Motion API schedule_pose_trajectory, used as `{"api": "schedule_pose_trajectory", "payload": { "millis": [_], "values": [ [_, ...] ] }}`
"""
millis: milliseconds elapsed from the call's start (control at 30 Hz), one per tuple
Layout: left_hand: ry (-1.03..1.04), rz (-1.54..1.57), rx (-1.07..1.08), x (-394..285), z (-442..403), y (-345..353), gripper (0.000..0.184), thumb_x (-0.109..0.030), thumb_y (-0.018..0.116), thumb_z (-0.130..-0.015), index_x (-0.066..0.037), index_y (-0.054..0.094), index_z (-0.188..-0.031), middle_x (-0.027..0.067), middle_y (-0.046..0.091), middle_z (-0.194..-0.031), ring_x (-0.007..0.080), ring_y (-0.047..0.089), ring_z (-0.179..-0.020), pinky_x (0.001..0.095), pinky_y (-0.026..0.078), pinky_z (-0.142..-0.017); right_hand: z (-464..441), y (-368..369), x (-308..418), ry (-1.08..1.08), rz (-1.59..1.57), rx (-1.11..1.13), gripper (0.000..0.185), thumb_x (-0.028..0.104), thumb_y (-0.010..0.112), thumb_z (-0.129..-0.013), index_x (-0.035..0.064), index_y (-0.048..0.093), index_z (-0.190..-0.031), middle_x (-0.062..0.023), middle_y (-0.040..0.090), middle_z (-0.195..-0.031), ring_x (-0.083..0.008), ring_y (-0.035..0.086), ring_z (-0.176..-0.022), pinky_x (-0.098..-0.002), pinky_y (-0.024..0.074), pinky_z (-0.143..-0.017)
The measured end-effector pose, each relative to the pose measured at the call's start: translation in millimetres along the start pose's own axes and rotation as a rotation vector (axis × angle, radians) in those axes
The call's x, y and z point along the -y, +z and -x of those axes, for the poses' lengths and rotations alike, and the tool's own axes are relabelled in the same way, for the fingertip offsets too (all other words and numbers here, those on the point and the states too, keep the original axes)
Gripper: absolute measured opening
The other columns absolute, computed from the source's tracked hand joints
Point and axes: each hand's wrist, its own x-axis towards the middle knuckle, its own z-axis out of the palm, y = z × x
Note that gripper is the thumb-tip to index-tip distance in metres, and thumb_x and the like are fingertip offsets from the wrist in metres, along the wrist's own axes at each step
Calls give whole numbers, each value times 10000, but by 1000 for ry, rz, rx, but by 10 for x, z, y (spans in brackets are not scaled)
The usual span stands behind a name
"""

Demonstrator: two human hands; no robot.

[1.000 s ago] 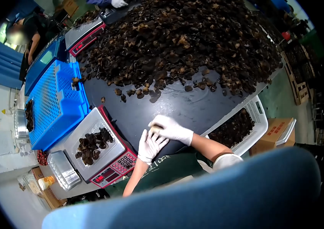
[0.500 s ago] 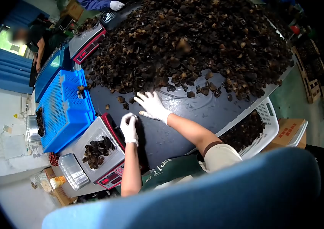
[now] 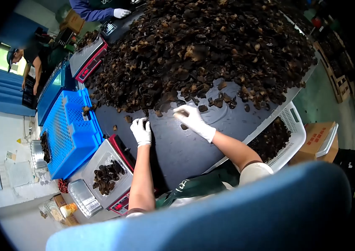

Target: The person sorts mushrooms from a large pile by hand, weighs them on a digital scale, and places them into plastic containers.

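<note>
My left hand [image 3: 141, 131], in a white glove, is over the dark table [image 3: 177, 150] near the red scale, its fingers curled over a small dark piece at the fingertips. My right hand [image 3: 193, 120], gloved too, is further right with fingers bent together; what they hold, if anything, is too small to tell. A loose dark piece [image 3: 184, 126] lies beside it. Beyond both hands spreads a large heap of dark mushroom-like pieces [image 3: 211, 54]. To the left, a scale [image 3: 91, 167] carries a clear tray with a pile of dark pieces [image 3: 108, 176].
Blue crates [image 3: 66, 134] stand left, a second scale [image 3: 86, 60] behind them. A white basket [image 3: 297, 138] of dark pieces and a cardboard box [image 3: 315, 140] are right. One co-worker [image 3: 37, 62] stands back left; another's gloved hand [image 3: 121, 13] rests at the table's far edge.
My hands were together at first, then moved apart. My left hand has gone up towards the heap; my right hand, spread half a second ago, has moved right and its fingers have bent.
</note>
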Motion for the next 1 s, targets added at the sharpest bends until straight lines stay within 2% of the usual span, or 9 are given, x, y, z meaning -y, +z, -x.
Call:
{"api": "schedule_pose_trajectory", "payload": {
  "millis": [67, 167, 267, 333, 400, 533, 667, 800, 1000],
  "values": [
    [15, 97, -11, 16, 27, -35, 183, -115, 728, -786, -84, 632, -939, 112, 592, -950, 319, 569, -929, 411, 461, -852, 48, -269, 19, 453, -547, -102, 190, 240, 675, -933, 61, 657, -992, 12, 605, -829, -57, 490, -579, -206, 395, -492],
    [-72, 243, -26, -157, 84, -119, 172, -106, 703, -812, -54, 616, -951, 114, 596, -936, 314, 587, -885, 386, 478, -830, 211, -548, 46, 682, -929, -276, 216, 289, 612, -968, 81, 619, -1026, 47, 485, -729, -37, 348, -506, -214, 232, -397],
    [-70, 13, 82, -446, 355, -300, 150, -175, 676, -844, -115, 623, -971, 82, 587, -972, 295, 572, -916, 391, 493, -809, 419, -623, -64, 544, -474, -272, 155, 208, 650, -944, 58, 646, -979, 17, 566, -768, -45, 455, -558, -210, 347, -470],
    [-19, -132, 67, -551, 558, -321, 144, -197, 676, -845, -158, 627, -976, 59, 580, -995, 285, 564, -929, 404, 511, -773, 461, -482, -75, 167, 31, -222, 200, 195, 691, -906, 42, 660, -1031, -23, 690, -913, -140, 651, -785, -289, 526, -712],
    [12, -134, 74, -603, 681, -344, 122, -190, 686, -834, -164, 627, -937, 50, 575, -992, 273, 565, -920, 389, 526, -721, 462, -355, 21, 196, 254, -109, 214, 221, 719, -870, 77, 668, -1019, -61, 694, -918, -186, 689, -810, -304, 542, -718],
    [161, 101, 33, -509, 681, -361, 164, -75, 716, -780, -98, 591, -886, 82, 585, -956, 287, 592, -873, 366, 512, -741, 427, -56, -89, -136, 890, 208, 238, 298, 694, -844, 125, 622, -991, -87, 641, -962, -284, 664, -837, -393, 534, -715],
    [99, 281, 89, -488, 533, -326, 199, 32, 690, -746, -40, 562, -880, 118, 581, -915, 296, 590, -836, 349, 498, -759, 443, -11, -183, -261, 849, 223, 216, 293, 691, -844, 138, 615, -972, -87, 644, -963, -272, 666, -821, -400, 533, -696],
    [28, 414, 18, -512, 151, -202, 249, 25, 680, -761, -27, 609, -993, 120, 600, -937, 273, 609, -867, 324, 494, -821, 492, -258, -66, -83, 568, -27, 230, 287, 715, -823, 143, 620, -977, -70, 642, -907, -283, 671, -757, -384, 535, -685],
    [51, 66, 148, -652, -168, 45, 356, -155, 733, -796, -89, 629, -1130, 145, 575, -1080, 346, 580, -966, 404, 490, -857, 634, -365, -133, -427, 882, 93, 225, 274, 742, -790, 148, 631, -940, -38, 634, -853, -257, 658, -746, -395, 518, -666]
  ]
}}
